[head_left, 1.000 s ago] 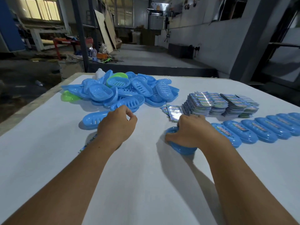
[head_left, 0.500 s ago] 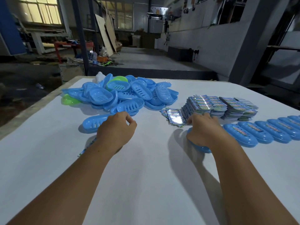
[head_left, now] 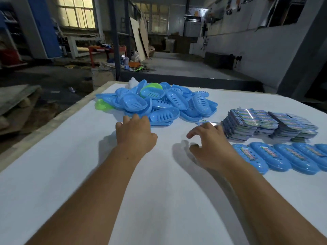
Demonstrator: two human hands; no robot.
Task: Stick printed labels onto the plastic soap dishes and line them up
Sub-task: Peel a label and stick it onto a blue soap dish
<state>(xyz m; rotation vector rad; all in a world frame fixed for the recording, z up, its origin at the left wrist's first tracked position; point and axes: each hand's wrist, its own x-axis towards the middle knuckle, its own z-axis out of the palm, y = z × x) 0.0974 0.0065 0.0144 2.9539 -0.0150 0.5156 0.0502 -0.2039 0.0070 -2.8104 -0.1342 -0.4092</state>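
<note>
At the far left of the white table (head_left: 53, 174) a green dish (head_left: 101, 105) peeks from under the heap of blue soap dishes (head_left: 159, 105). The left hand (head_left: 135, 133) reaches to the heap's near edge, fingers loosely spread and gripping nothing. The right hand (head_left: 210, 144) hovers with fingers relaxed and empty, fingertips close to a loose label (head_left: 206, 123) beside the stacked labels (head_left: 265, 123). Farthest right runs the row of labelled dishes (head_left: 283, 156). Those dishes look light, stiff and a bit slick; pinching one by its rim should work. The glossy labels seem thin and bendy, best lifted by an edge.
</note>
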